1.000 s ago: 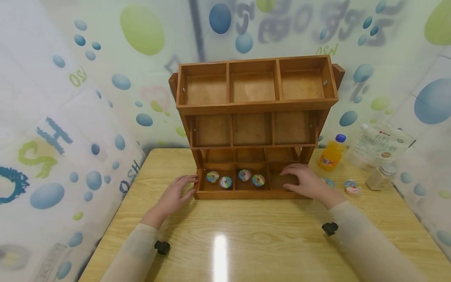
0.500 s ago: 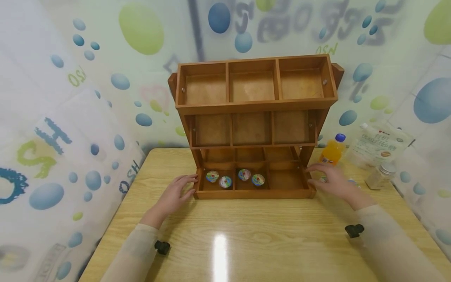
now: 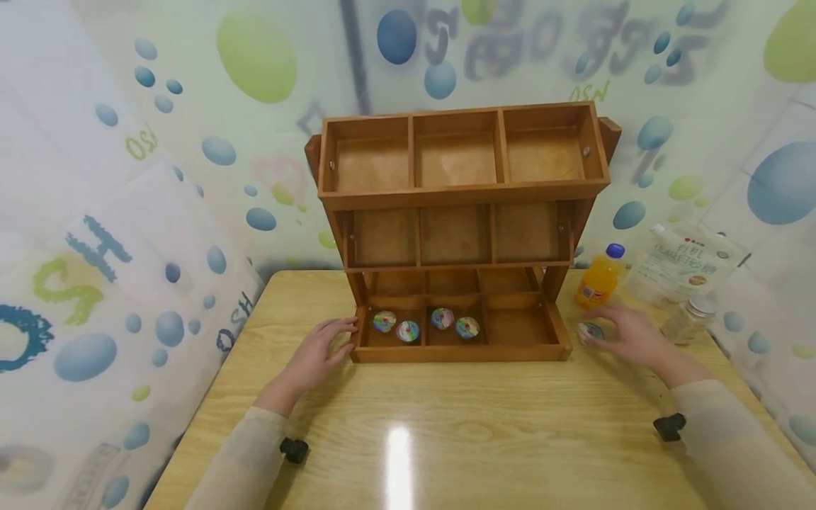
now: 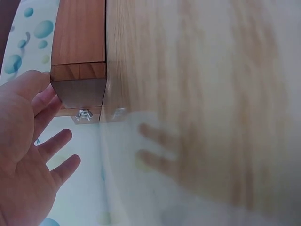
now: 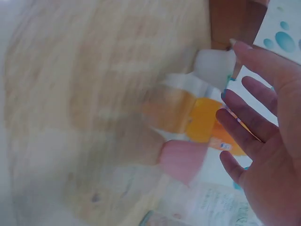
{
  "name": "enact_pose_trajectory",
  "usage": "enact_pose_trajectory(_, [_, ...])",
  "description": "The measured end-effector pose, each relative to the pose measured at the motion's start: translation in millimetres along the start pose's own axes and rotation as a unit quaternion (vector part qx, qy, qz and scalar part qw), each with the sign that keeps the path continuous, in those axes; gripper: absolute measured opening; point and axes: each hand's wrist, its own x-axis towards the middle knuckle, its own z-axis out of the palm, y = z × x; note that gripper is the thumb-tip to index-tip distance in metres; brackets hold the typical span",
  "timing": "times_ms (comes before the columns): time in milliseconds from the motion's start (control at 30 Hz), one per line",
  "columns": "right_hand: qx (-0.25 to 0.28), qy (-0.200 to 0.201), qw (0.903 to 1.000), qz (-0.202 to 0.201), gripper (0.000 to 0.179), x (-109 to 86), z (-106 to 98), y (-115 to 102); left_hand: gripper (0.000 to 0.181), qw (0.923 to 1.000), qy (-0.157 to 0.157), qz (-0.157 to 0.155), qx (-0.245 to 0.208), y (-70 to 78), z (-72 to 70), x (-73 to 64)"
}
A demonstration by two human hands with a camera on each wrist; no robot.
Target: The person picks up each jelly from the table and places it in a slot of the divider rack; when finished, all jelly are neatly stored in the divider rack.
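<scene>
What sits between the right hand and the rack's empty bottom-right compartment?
Head view: only the wooden three-tier rack's right side wall and bare tabletop; the right hand touches a small foil-lidded cup.

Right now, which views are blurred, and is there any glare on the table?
Head view: mostly sharp, with a bright streak of glare on the table in front of the wooden rack. Left wrist view: left hand sharp, tabletop smeared. Right wrist view: strong motion blur, the orange bottle and cups only vague shapes.
</scene>
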Motion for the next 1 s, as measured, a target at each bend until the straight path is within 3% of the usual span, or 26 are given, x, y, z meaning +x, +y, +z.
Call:
enact_pose_trajectory(267, [0.008,-0.002,1.0,-0.001,0.049,-5.8,2,11,0.035,1.0,0.001,0.004,0.009,3.5,-2.3,0.8])
enact_pose_trajectory(700, [0.003,-0.018,0.9998,0.001,0.044,-2.8,1,10,0.035,0.9998,0.012,0.008,0.012,4.9,-2.4,1.1])
enact_pose_trajectory(1000, [-0.001,0.027,0.9995,-0.015,0.038,3.7,-9,-2,0.035,0.9999,0.008,0.01,0.01,5.6,-2.7,1.0])
